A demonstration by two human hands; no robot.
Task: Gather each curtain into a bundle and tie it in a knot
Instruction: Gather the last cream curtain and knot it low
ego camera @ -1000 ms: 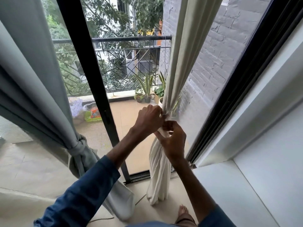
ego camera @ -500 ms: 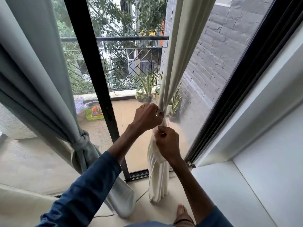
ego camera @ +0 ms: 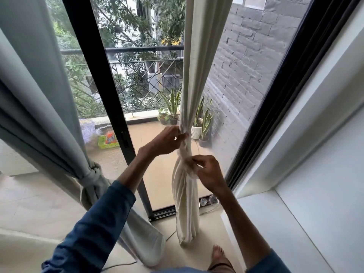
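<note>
From where I stood, the cream curtain (ego camera: pixel 199 71) hung by the right-hand pane of the sliding door (ego camera: pixel 110 115). It was drawn into a narrow rope at about waist height, and its tail dropped to the floor (ego camera: pixel 206 233) near a bare foot (ego camera: pixel 218 257). The person's left grip (ego camera: pixel 167 139) pinched the gathered neck from the left, fingers curled round the folds. The right grip (ego camera: pixel 208 172), just below it, had thumb and fingertips nipped on a fold of the wrapped cloth.

The fabric looked light, soft and limp to me, and rather smooth, the sort that slumps and slips loose unless held taut. I judged the sound place to hold was the tight neck above the wrap, with the other grip taking the loose tail to draw it through. The grey curtain (ego camera: pixel 39 99) on the left already carried a knot (ego camera: pixel 93 173).
</note>
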